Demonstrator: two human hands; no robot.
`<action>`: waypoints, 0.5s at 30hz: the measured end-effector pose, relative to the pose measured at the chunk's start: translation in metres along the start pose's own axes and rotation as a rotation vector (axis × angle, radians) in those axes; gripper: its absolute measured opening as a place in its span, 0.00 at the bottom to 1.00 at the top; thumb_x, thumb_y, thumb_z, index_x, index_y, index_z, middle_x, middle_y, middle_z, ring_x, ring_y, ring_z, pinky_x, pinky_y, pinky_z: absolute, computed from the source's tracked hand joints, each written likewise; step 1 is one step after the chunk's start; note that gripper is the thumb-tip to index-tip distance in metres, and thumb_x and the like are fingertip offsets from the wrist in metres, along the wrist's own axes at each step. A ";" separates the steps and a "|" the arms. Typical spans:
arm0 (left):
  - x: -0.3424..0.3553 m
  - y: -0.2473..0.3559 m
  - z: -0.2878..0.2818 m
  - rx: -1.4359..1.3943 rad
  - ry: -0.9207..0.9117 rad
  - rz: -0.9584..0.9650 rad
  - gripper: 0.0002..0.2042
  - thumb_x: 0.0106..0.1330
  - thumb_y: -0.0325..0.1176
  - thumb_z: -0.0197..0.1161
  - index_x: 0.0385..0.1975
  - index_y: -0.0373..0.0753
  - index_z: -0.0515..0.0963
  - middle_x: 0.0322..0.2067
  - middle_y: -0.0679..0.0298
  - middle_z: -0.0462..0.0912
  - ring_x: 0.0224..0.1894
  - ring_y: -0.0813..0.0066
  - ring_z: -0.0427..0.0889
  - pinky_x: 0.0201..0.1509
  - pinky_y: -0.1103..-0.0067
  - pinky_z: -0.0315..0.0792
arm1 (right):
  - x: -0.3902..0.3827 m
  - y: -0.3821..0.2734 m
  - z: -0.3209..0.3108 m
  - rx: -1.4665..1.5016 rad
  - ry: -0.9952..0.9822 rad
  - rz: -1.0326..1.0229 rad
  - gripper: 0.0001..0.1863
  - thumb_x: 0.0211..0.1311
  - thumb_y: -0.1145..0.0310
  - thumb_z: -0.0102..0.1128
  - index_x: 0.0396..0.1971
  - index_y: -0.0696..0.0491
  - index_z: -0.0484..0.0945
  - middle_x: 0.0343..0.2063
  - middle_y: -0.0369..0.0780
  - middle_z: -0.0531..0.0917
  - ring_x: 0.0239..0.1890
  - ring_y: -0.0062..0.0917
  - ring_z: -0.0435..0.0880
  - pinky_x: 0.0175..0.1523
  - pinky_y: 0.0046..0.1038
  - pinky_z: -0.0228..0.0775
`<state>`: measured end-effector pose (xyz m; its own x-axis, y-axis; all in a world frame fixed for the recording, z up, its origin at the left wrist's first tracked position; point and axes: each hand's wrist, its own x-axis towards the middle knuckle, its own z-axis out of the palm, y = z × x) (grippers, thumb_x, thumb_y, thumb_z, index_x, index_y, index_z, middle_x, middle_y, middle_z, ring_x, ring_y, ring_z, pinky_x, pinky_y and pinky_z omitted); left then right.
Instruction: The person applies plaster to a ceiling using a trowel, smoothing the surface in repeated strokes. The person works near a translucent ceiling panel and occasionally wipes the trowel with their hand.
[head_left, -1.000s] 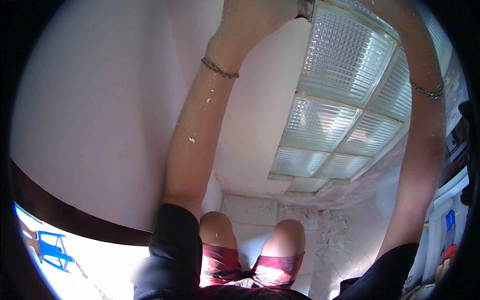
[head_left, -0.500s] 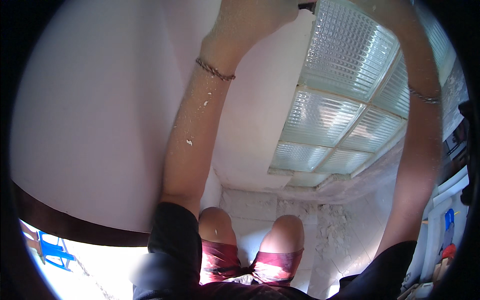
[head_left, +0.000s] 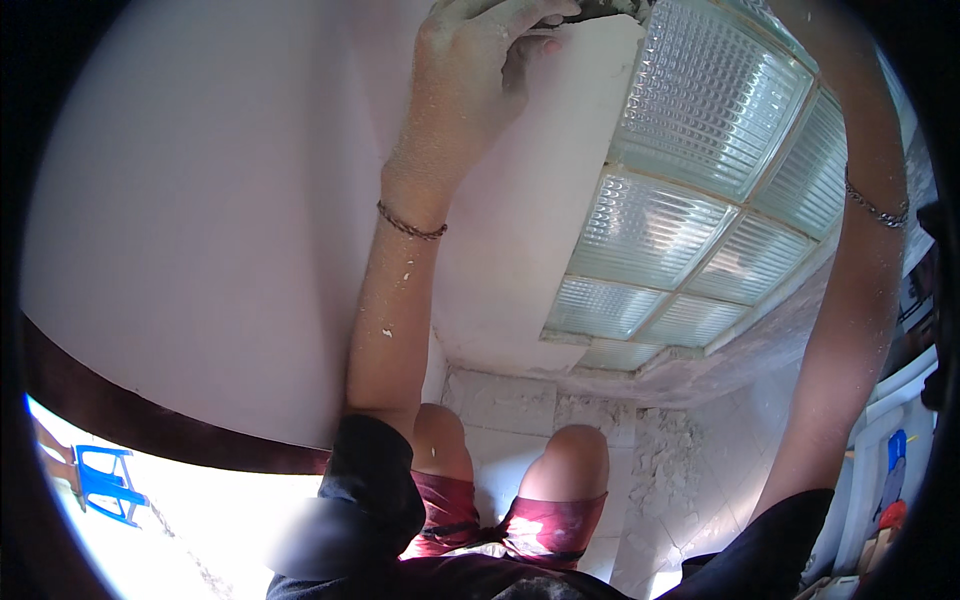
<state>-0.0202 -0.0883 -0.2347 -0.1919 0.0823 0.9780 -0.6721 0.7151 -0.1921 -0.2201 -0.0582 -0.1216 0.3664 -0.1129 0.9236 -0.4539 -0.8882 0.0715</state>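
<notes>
My left hand (head_left: 475, 75) is raised against the white wall (head_left: 200, 200), dusted with pale plaster. Its fingers curl around a dark object (head_left: 590, 12) at the top edge of a glass block panel (head_left: 690, 190); what the object is I cannot tell. A thin bracelet circles that wrist. My right forearm (head_left: 850, 330) rises along the right side of the panel, with a chain bracelet (head_left: 878, 208) on it. My right hand runs out at the upper rim and its fingers are hidden.
Below the panel lies a ledge and a pale tiled floor (head_left: 680, 450) strewn with mortar crumbs. My knees in red shorts (head_left: 540, 520) show at the bottom. A blue plastic stool (head_left: 105, 482) stands lower left beyond a dark band. Blue and red things sit at the right rim.
My left hand has come further into the picture: earlier it was mostly cut off above the wrist, now the fingers and the dark object show. The right arm has barely moved.
</notes>
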 end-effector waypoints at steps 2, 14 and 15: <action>-0.002 0.000 0.002 -0.026 0.033 -0.051 0.17 0.54 0.10 0.63 0.42 0.35 0.84 0.36 0.56 0.85 0.40 0.59 0.86 0.41 0.72 0.80 | -0.003 0.002 -0.001 -0.092 -0.054 0.196 0.20 0.56 0.81 0.70 0.48 0.58 0.72 0.34 0.40 0.77 0.37 0.26 0.79 0.48 0.31 0.77; -0.010 0.020 -0.022 0.051 0.115 -0.235 0.14 0.58 0.12 0.62 0.41 0.35 0.84 0.36 0.56 0.85 0.35 0.62 0.86 0.38 0.75 0.77 | -0.029 0.010 0.027 -0.103 -0.199 0.082 0.17 0.58 0.77 0.69 0.44 0.56 0.72 0.32 0.39 0.75 0.35 0.25 0.77 0.45 0.28 0.74; -0.014 0.019 -0.022 0.049 0.132 -0.229 0.14 0.59 0.13 0.62 0.41 0.35 0.84 0.36 0.56 0.86 0.35 0.62 0.86 0.38 0.75 0.77 | -0.020 0.017 0.020 0.057 -0.265 0.271 0.17 0.59 0.77 0.68 0.45 0.55 0.72 0.33 0.38 0.75 0.36 0.25 0.77 0.46 0.27 0.74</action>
<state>-0.0148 -0.0604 -0.2502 0.0620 0.0142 0.9980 -0.7219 0.6911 0.0350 -0.2190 -0.0804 -0.1460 0.4398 -0.4515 0.7763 -0.5200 -0.8328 -0.1897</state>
